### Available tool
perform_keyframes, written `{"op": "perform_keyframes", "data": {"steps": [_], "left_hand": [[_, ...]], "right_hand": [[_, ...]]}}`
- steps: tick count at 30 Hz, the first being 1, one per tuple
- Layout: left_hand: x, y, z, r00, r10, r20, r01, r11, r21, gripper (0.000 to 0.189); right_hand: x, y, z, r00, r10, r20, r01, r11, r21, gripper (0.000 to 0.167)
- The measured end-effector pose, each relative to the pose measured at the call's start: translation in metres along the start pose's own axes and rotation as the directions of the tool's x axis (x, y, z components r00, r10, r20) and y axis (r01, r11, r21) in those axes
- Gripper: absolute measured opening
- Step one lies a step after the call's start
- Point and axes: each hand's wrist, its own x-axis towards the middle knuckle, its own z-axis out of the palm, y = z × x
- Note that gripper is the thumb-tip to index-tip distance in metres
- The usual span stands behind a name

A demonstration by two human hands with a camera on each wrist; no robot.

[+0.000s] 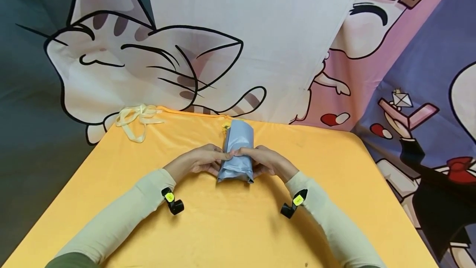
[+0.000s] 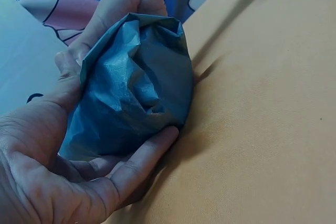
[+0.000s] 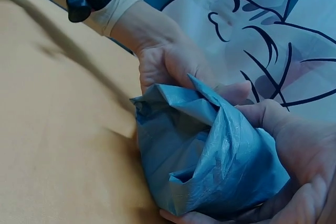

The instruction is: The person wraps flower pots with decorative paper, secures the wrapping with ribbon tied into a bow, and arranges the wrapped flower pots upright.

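Note:
A blue-grey plastic mailer bag (image 1: 239, 137), folded into a long bundle, is held between both hands above the yellow cloth. My left hand (image 1: 203, 158) grips its left side, thumb on top and fingers curled beneath. From the other side my right hand (image 1: 268, 160) grips it the same way, and the two thumbs nearly meet on the upper face. In the left wrist view the near end of the bag (image 2: 131, 85) looks crumpled and folded in. The right wrist view shows the same creased end (image 3: 210, 156). Whatever may be inside is hidden.
A yellow cloth (image 1: 208, 226) covers the table. At its back left edge lies a pale tied ribbon (image 1: 139, 117). A small yellow thing (image 1: 226, 125) shows just behind the bag. Printed cartoon curtains (image 1: 282, 44) hang behind and to the right of the table.

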Motion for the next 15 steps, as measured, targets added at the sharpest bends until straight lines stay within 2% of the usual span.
{"op": "perform_keyframes", "data": {"steps": [6, 9, 11, 13, 14, 15], "left_hand": [[0.001, 0.004, 0.003, 1.0, 0.003, 0.011, -0.003, 0.998, 0.063, 0.056], [-0.001, 0.01, -0.008, 1.0, 0.014, -0.021, -0.011, 0.991, 0.131, 0.071], [-0.004, 0.017, -0.027, 0.997, 0.038, -0.073, -0.024, 0.982, 0.185, 0.078], [-0.007, 0.022, -0.056, 0.981, 0.102, -0.166, -0.056, 0.963, 0.264, 0.076], [-0.009, 0.024, -0.072, 0.962, 0.146, -0.232, -0.063, 0.941, 0.332, 0.07], [-0.006, 0.021, -0.095, 0.931, 0.205, -0.303, -0.067, 0.91, 0.409, 0.063]], "right_hand": [[-0.001, 0.001, -0.006, 1.0, 0.013, -0.02, -0.013, 1.0, 0.015, 0.067], [-0.001, 0.0, -0.007, 1.0, 0.018, -0.024, -0.017, 1.0, 0.019, 0.065], [-0.001, 0.0, -0.006, 1.0, 0.019, -0.021, -0.019, 1.0, 0.024, 0.064], [-0.001, 0.0, -0.005, 1.0, 0.017, -0.018, -0.017, 1.0, 0.024, 0.062], [-0.001, 0.0, -0.004, 1.0, 0.017, -0.019, -0.016, 1.0, 0.025, 0.061], [-0.001, 0.0, -0.003, 1.0, 0.017, -0.02, -0.017, 1.0, 0.025, 0.061]]}}
